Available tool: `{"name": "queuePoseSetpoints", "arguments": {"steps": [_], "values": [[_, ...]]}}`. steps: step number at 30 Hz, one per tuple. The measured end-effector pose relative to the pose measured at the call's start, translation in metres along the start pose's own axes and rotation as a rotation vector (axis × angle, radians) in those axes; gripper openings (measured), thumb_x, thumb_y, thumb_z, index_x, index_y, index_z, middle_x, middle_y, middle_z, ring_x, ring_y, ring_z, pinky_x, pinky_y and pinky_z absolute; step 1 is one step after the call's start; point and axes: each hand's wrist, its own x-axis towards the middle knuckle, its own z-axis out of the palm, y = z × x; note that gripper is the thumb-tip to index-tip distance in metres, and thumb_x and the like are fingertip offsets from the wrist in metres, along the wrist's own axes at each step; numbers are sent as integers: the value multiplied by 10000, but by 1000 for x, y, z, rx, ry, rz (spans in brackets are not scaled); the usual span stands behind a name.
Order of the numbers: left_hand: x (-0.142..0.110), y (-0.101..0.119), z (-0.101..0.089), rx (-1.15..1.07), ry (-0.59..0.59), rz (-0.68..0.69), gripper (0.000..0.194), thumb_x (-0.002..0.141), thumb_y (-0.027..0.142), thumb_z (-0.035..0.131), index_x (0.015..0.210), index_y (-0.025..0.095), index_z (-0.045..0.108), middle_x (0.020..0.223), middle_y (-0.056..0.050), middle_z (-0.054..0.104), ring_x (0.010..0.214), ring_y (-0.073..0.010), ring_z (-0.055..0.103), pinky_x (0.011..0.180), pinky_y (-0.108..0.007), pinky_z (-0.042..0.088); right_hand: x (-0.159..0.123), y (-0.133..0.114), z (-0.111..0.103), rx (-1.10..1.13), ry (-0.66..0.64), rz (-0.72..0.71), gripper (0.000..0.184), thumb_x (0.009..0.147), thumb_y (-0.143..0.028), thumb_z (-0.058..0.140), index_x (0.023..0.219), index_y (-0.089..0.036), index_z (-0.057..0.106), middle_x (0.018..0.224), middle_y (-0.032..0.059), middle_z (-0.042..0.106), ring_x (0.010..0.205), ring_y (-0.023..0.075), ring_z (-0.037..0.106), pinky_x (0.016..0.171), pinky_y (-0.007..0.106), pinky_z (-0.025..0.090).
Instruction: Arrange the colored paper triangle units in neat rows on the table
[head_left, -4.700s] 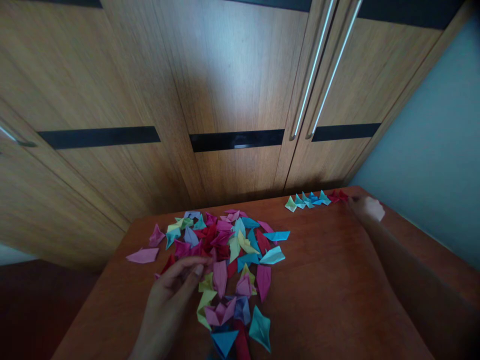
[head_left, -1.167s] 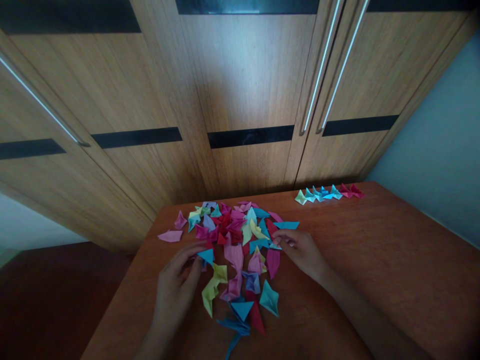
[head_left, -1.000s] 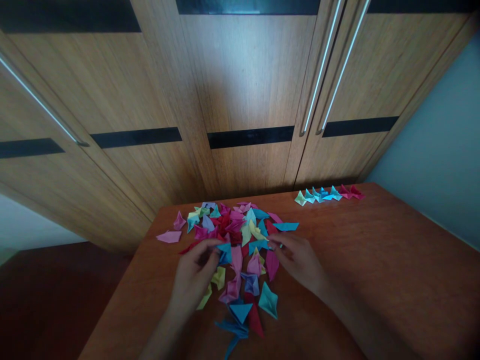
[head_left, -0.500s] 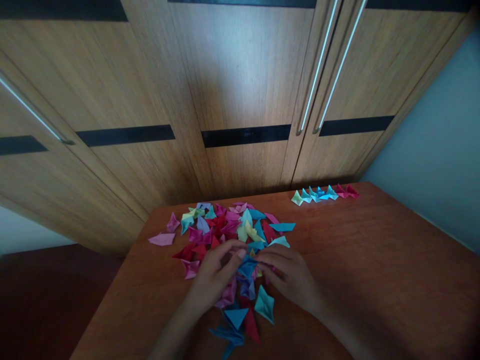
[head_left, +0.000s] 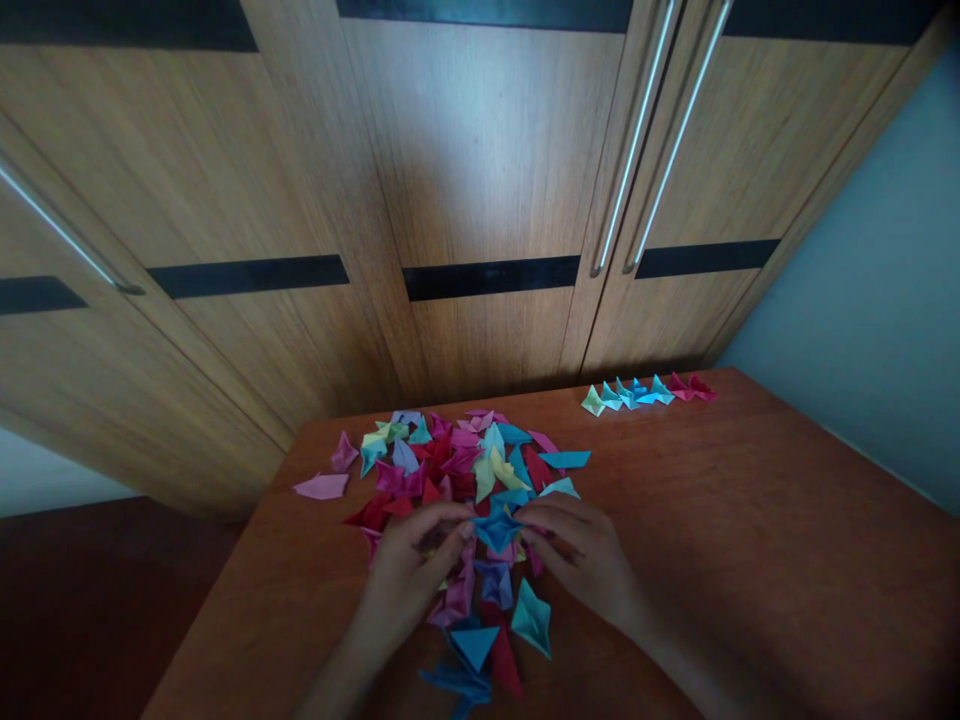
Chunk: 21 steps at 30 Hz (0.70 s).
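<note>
A blue folded piece [head_left: 496, 531] is held above the near middle of the pile, between the left hand [head_left: 405, 572] and the right hand [head_left: 589, 558]. Its left tip is pinched between the thumb and fingers of the left hand, and its right tip is gripped in the same way by the right hand. Both hands are nearly closed at the fingertips, with the other fingers loosely curled. The piece appears spread into a pointed, boat-like shape, though its finer folds are too blurred to be judged.

At the far right of the surface [head_left: 750, 530], a short row [head_left: 627, 394] is already laid out, close to the cabinet [head_left: 487, 130]. It is ordered from pale green at its left end, through pale and stronger blues, to two red pieces at its right end. About seven pieces are seen in it, set close together.

By far the larger share is left unarranged, in a mixed pile [head_left: 459, 462] of pink, red, blue, yellow and purple pieces, many of them overlapping. Two pink pieces [head_left: 322, 487] lie apart at its left side, while a teal piece [head_left: 532, 617], a red piece [head_left: 505, 664] and some blue pieces [head_left: 475, 648] are spread at its near end. Judged by the row alone, only a small part is set in order; the held piece is not placed in it.
</note>
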Motion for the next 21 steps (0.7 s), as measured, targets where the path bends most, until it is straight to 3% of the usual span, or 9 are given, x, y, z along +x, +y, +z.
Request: {"name": "queuePoseSetpoints", "arguments": {"steps": [4,12,18,21], "values": [[0,0,-1,47,26,52,226,832,364,611,930,177,690,698,-25,683,636,-168,643,555,-231,497,-1,2,-4,-18,13,40,197,895,-249,561,1066,-262,658,975,46,709,908,165,661,795,279,541],[1,-10,-2,149,134,127,202,832,322,615,945,188,715,744,-30,722,638,-166,659,590,-239,522,1,0,-6,-23,39,78,185,884,-258,566,1050,-243,646,853,27,718,738,132,666,692,232,538],[-1,-2,-1,286,136,257,166,838,277,604,932,217,728,930,-61,750,837,-202,695,743,-278,545,-1,4,-5,-55,-14,24,135,901,-238,550,936,-239,680,830,34,708,765,144,658,694,248,521],[-1,0,-1,329,156,309,153,833,258,610,920,227,732,932,-58,750,860,-203,695,771,-285,543,-1,5,-6,-59,-20,27,147,898,-232,556,978,-245,678,854,36,708,778,145,655,700,251,522]]}}
